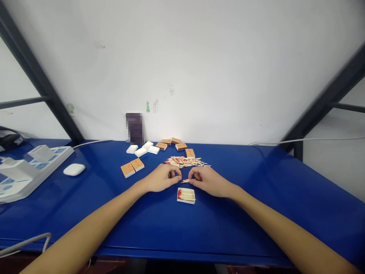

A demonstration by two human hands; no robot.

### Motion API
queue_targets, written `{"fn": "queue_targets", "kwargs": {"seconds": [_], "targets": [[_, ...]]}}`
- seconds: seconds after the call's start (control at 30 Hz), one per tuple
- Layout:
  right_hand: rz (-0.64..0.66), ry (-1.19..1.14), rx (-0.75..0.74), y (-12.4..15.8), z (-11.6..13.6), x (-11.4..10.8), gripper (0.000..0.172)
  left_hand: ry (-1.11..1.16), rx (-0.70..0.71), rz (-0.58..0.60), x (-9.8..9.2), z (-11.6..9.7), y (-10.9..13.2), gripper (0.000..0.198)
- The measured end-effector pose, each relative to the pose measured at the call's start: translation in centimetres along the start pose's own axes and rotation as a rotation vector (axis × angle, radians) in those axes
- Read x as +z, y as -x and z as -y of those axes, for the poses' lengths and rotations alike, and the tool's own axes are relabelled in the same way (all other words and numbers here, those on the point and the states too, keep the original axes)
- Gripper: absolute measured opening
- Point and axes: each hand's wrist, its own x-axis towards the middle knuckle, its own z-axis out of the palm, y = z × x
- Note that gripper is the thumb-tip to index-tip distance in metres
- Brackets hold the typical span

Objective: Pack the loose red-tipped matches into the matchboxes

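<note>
Right hand (211,182), at 2 o'clock of the open tray (186,202), pinches a few matches (184,181), red heads toward 9. Left hand (162,178) at tray's 10 o'clock, thumb and index close; can't tell if touching. Tray holds more matches; loose match pile (182,162) at 12, two orange matchboxes (137,164) at 10.

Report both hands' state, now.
Left hand: closed, fingertips drawn in to the thumb, nothing visibly held.
Right hand: closed, pinching a few matches.
</note>
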Motion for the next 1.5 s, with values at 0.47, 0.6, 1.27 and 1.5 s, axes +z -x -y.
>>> {"fn": "queue_targets", "kwargs": {"seconds": [0.47,0.6,1.27,1.5], "targets": [[0.001,-0.008,-0.065,0.0,-0.2,-0.5,0.012,0.021,-0.034,0.044,-0.2,-0.1,-0.1,0.017],[-0.003,0.002,-0.071,0.0,-0.3,-0.4,0.011,0.006,-0.027,0.046,-0.3,-0.1,-0.1,0.017],[0.014,0.033,-0.074,-0.1,-0.8,-0.7,0.011,-0.075,-0.004,0.014,0.0,0.1,-0.1,0.017],[-0.016,0.052,-0.104,-0.2,-0.9,-0.2,0.011,-0.099,0.015,-0.002,0.0,0.0,0.0,0.02]]}}
